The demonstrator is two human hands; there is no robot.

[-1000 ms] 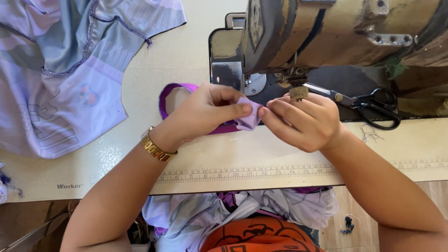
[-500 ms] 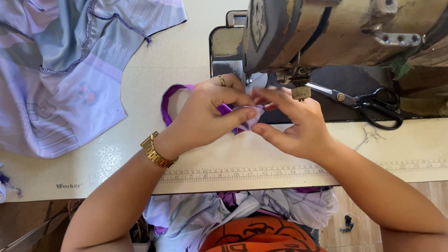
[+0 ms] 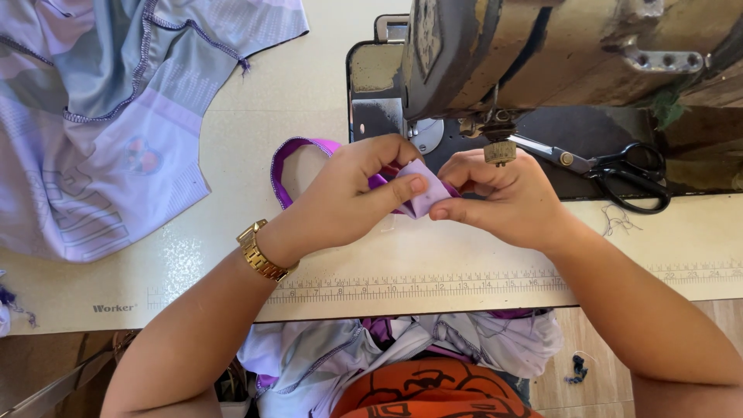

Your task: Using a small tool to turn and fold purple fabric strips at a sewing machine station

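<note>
The fingers (image 3: 402,188) of the left hand (image 3: 352,197) pinch a small folded piece of lilac fabric (image 3: 422,195), thumb pressed on its top face; the fingers (image 3: 457,210) of the right hand (image 3: 507,197) close on the same piece from the other side, so both hands grip it together. The fabric sits just in front of the sewing machine (image 3: 542,54), below and slightly left of its needle area, held a little above the bench (image 3: 325,93). A purple band (image 3: 290,159) loops away from the piece to the left of the machine, lying on the bench. A gold wristwatch (image 3: 261,251) is on the left wrist. Black-handled scissors (image 3: 619,166) lie on the machine's dark bed, to the right of the needle area and beyond the right hand. Well to the left of the machine, a pale lilac and grey garment (image 3: 108,116) is spread on the bench. A printed ruler strip (image 3: 433,285) runs along the bench's near edge, in front of the machine, and more pale cloth (image 3: 464,344) hangs below that edge.
</note>
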